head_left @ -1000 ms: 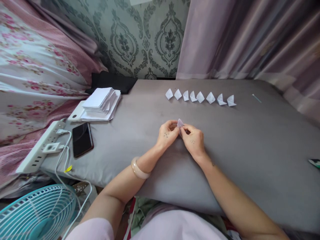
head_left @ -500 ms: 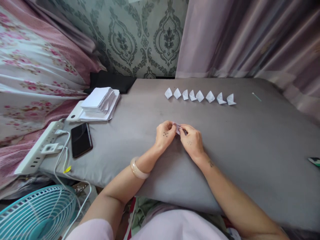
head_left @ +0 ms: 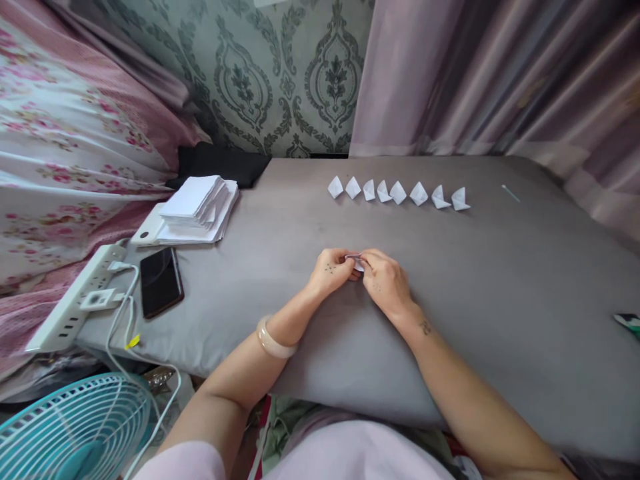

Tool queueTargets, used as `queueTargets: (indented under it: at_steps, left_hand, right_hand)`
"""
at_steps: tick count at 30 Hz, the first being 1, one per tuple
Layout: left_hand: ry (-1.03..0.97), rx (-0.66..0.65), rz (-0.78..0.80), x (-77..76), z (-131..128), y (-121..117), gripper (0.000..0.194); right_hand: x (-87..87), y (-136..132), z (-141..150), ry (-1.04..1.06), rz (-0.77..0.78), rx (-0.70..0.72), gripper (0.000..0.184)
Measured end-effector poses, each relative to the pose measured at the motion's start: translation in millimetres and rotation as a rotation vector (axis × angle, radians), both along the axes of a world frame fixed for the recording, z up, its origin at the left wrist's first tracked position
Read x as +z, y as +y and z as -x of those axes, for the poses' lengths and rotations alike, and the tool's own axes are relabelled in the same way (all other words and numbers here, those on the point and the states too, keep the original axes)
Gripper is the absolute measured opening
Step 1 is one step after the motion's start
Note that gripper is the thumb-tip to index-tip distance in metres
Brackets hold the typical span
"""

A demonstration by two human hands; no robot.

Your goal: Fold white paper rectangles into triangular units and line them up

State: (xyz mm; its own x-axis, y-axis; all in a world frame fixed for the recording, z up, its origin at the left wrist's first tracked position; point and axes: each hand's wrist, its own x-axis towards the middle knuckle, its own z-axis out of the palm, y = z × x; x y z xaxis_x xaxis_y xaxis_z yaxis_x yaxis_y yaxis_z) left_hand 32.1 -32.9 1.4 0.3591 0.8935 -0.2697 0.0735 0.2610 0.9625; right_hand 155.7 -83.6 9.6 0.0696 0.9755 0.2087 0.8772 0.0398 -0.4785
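Both hands meet over the middle of a grey padded surface (head_left: pixel 500 287). My left hand (head_left: pixel 333 272) and my right hand (head_left: pixel 384 283) pinch a small folded white paper piece (head_left: pixel 355 259) between their fingertips, pressed low against the surface. Most of the paper is hidden by the fingers. Farther back lies a row of several finished folded white paper shapes (head_left: pixel 399 192), apart from the hands.
A stack of white paper sheets (head_left: pixel 197 203) sits at the left, with a black phone (head_left: pixel 160 281) and a white power strip (head_left: pixel 75 300) nearer. A teal fan (head_left: pixel 70 427) stands bottom left. A thin stick (head_left: pixel 511 193) lies far right. Curtains and floral bedding border the surface.
The hands have lowered the folded paper from a raised, upright hold to flat against the surface, closing over it. The rest is unchanged.
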Motion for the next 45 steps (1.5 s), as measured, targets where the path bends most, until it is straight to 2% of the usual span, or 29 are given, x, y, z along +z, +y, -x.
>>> queueTargets:
  at_steps: [5, 8, 9, 12, 15, 18, 22, 31, 35, 41, 45]
  left_hand:
    - [-0.009, 0.03, 0.007, 1.5, -1, 0, 0.017]
    - [-0.013, 0.111, -0.001, 1.8, 1, 3, 0.015]
    - [-0.033, 0.146, -0.009, 2.9, 2, 4, 0.015]
    - [-0.129, 0.255, -0.056, 8.2, 3, 5, 0.016]
    - [-0.171, 0.306, -0.105, 11.9, 4, 2, 0.018]
    - [-0.163, 0.309, -0.144, 11.2, 3, 0, 0.02]
    - [-0.124, 0.31, -0.194, 6.1, 1, -1, 0.021]
    - [0.076, 0.269, -0.341, 3.9, 3, -7, 0.025]
    - [0.114, 0.264, -0.379, 3.2, 5, -7, 0.026]
    - [0.101, 0.237, -0.426, -0.3, 3, -9, 0.026]
    - [0.107, 0.229, -0.421, -1.3, 3, -10, 0.025]
  right_hand:
    - [0.5, 1, -1, 0.064, 0.0, 0.063, 0.031]
    - [2.0, 6, -5, 0.378, -0.057, 0.091, 0.026]
    - [3.3, 8, -7, 0.54, -0.075, 0.042, 0.024]
    - [9.2, 12, -16, 1.016, -0.093, -0.23, 0.03]
    - [15.1, 13, -21, 1.216, -0.013, -0.37, 0.028]
    - [18.1, 11, -17, 1.255, 0.087, -0.337, 0.022]
    - [17.9, 9, -9, 1.216, 0.148, -0.296, 0.02]
    - [14.0, 9, -7, 1.2, 0.201, -0.266, 0.025]
    - [15.2, 8, -6, 1.208, 0.182, -0.251, 0.031]
    - [11.0, 10, -5, 1.246, 0.155, -0.279, 0.027]
    - [4.1, 10, -6, 1.173, 0.078, -0.264, 0.03]
